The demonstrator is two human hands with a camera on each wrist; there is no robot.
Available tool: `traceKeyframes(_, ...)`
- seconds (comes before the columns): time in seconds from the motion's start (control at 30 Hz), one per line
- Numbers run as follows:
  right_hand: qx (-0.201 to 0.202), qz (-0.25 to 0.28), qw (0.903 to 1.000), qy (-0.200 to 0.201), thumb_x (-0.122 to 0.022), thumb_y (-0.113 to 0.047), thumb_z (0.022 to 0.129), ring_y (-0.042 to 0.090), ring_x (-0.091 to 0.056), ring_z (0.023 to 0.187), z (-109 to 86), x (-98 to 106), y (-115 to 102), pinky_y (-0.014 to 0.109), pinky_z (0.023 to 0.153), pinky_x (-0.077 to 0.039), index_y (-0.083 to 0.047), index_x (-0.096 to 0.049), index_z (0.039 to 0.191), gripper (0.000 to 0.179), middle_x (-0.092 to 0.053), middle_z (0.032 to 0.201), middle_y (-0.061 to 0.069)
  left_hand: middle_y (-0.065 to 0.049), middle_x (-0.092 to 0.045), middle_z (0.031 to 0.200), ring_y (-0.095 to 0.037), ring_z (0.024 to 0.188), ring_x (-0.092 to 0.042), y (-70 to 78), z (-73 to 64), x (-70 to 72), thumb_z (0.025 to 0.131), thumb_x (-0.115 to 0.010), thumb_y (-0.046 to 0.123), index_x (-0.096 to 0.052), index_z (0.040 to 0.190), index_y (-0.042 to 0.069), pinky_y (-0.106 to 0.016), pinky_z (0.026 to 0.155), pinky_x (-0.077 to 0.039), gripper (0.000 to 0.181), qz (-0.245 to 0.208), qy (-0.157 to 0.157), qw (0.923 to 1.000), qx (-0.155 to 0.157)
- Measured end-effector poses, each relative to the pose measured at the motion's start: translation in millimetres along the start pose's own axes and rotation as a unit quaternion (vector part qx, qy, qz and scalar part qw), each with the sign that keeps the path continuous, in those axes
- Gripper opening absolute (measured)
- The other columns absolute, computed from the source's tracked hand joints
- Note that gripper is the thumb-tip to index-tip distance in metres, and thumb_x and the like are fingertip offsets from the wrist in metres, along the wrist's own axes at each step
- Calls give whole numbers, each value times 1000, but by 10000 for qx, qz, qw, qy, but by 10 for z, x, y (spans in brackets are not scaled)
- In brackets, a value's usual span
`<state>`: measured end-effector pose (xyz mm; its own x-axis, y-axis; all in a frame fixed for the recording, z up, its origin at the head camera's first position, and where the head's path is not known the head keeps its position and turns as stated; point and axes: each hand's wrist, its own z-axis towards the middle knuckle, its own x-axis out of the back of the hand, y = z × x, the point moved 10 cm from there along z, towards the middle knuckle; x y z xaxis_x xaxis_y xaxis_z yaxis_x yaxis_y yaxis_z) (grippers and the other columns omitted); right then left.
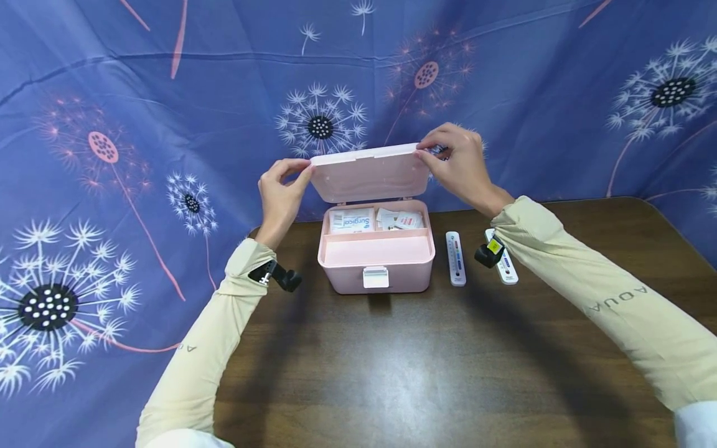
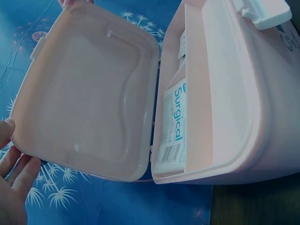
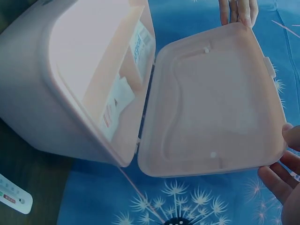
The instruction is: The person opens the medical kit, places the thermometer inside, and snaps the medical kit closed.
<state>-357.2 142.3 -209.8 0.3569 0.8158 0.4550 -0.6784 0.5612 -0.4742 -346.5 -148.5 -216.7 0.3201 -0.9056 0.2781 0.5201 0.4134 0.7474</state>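
A pink plastic box (image 1: 375,279) with a white front latch stands on the table, its hinged lid (image 1: 372,175) raised. My left hand (image 1: 282,193) pinches the lid's left corner between thumb and fingers. At the opposite corner, my right hand (image 1: 460,163) grips the lid the same way. Inside the box's back compartments lie a packet (image 2: 173,126) printed "Surgical" and some small white sachets (image 1: 407,219). The front compartment shows only its bare pink floor. Both wrist views look onto the lid's inner face.
Right of the box lie two white thermometer-like strips: one strip (image 1: 456,258) is fully seen, the other strip (image 1: 508,269) is partly covered by the right wrist's camera. A blue dandelion-print cloth (image 1: 224,112) hangs behind the brown wooden table (image 1: 381,373).
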Motion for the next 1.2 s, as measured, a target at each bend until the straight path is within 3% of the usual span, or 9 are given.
traceKeyframes(0.07, 7, -39, 10000, -6, -72, -7, 83, 16, -63, 76, 32, -9, 3, 7, 62, -45, 2, -74, 85, 9, -66, 87, 10, -20, -66, 98, -22, 92, -64, -19, 24, -2, 84, -71, 5, -70, 97, -8, -19, 77, -51, 18, 48, 44, 10000, 17)
traceKeyframes(0.33, -80, -201, 9997, -90, -71, -8, 84, 17, -64, 80, 153, -34, 49, 7, 64, -46, 2, -74, 85, 10, -68, 86, 10, -10, -69, 95, -13, 89, -64, -365, 243, -59, 83, -74, 16, -74, 95, 3, -22, 77, -50, 18, 199, 107, 9997, -121)
traceKeyframes(0.53, -356, -390, 9982, -295, -69, -10, 86, 16, -62, 81, 248, -103, 145, 17, 67, -50, 1, -74, 90, 13, -68, 88, 11, -4, -71, 90, -8, 82, -62, -386, 342, -69, 84, -74, 19, -75, 93, 7, -21, 76, -46, 15, 415, 64, 9988, -259)
traceKeyframes(0.73, -492, -494, 9971, -298, -66, -7, 88, 22, -61, 82, 332, -153, 204, 30, 70, -48, 3, -74, 91, 13, -67, 88, 14, -3, -71, 92, -8, 84, -63, -447, 395, -104, 84, -74, 21, -73, 97, 8, -26, 75, -47, 19, 370, -42, 9992, -145)
traceKeyframes(1.03, -564, -326, 9978, -117, -64, 0, 87, 22, -55, 76, 433, -209, 260, 28, 70, -41, 7, -68, 84, 8, -60, 81, 16, -9, -70, 99, -10, 89, -65, -451, 450, -148, 89, -66, 11, -71, 105, 4, -29, 81, -52, 18, 327, -151, 9994, 6)
traceKeyframes(1.1, -468, -370, 9982, 7, -61, 6, 85, 22, -54, 74, 444, -196, 275, 26, 68, -39, 7, -67, 82, 7, -59, 79, 17, -10, -70, 102, -10, 91, -65, -462, 462, -190, 90, -65, 9, -71, 107, 3, -29, 82, -53, 19, 299, -215, 9993, 35)
traceKeyframes(1.2, -363, -414, 9984, 117, -50, 17, 78, 23, -52, 73, 460, -214, 303, 27, 67, -38, 8, -66, 81, 18, -58, 77, 18, -10, -69, 103, -12, 93, -64, -478, 478, -216, 89, -65, 7, -70, 109, 3, -32, 85, -52, 21, 401, -234, 9989, 66)
